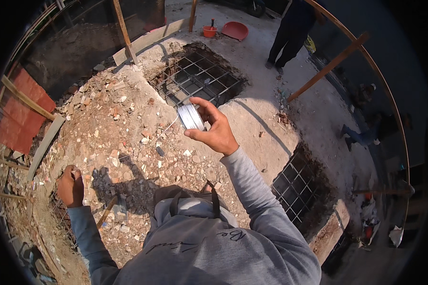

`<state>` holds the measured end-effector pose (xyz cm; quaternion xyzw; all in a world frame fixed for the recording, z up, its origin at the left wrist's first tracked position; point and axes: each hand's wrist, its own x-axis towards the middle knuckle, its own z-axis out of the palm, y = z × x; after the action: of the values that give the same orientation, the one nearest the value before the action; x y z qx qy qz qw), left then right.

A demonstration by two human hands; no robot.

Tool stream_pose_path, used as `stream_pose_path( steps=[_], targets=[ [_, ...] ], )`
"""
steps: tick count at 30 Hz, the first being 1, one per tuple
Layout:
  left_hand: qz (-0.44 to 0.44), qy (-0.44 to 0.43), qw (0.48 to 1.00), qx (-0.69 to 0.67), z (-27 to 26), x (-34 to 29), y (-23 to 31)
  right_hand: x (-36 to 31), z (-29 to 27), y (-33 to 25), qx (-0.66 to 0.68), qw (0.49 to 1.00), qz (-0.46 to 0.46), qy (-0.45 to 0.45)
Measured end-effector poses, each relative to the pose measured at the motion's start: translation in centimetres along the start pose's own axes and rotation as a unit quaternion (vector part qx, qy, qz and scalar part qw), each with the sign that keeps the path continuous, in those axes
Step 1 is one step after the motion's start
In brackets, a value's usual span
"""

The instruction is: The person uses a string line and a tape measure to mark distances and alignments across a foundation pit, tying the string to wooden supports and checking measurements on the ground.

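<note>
A spool of white string (191,117) is held up in front of me, gripped between the thumb and fingers of my right hand (215,127). A short length of string trails off the spool toward the lower left, and I lose sight of it over the rubble. Out to the left, my left hand (71,186) is closed, its fingers curled in and pressed together. Whatever it may pinch is too small to make out. Stony rubble (123,142) lies beneath and between both hands.
Pits with rebar grids open ahead (197,76) and at the right (295,187). Wooden stakes and boards (152,38) edge the ground; a wooden brace (328,66) slants at the right. An orange bucket (209,32) and red basin (235,31) sit far off. A person (292,33) stands beyond.
</note>
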<state>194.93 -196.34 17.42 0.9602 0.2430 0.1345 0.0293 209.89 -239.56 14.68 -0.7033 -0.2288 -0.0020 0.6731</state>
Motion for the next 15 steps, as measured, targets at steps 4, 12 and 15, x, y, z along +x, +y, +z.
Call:
stream_pose_path(
  steps=[4,12,15],
  targets=[
    [0.034,0.029,0.999,0.017,1.0,1.4,5.3,2.2,-5.1,1.7,0.061,0.996,0.057,0.024],
    [0.113,-0.019,0.969,-0.219,3.4,3.0,18.8,9.4,-12.5,5.0,0.153,0.984,0.068,-0.055],
    [0.204,-0.030,0.936,-0.284,6.2,5.7,26.6,13.5,-14.7,6.2,0.115,0.987,0.069,-0.089]
  ],
)
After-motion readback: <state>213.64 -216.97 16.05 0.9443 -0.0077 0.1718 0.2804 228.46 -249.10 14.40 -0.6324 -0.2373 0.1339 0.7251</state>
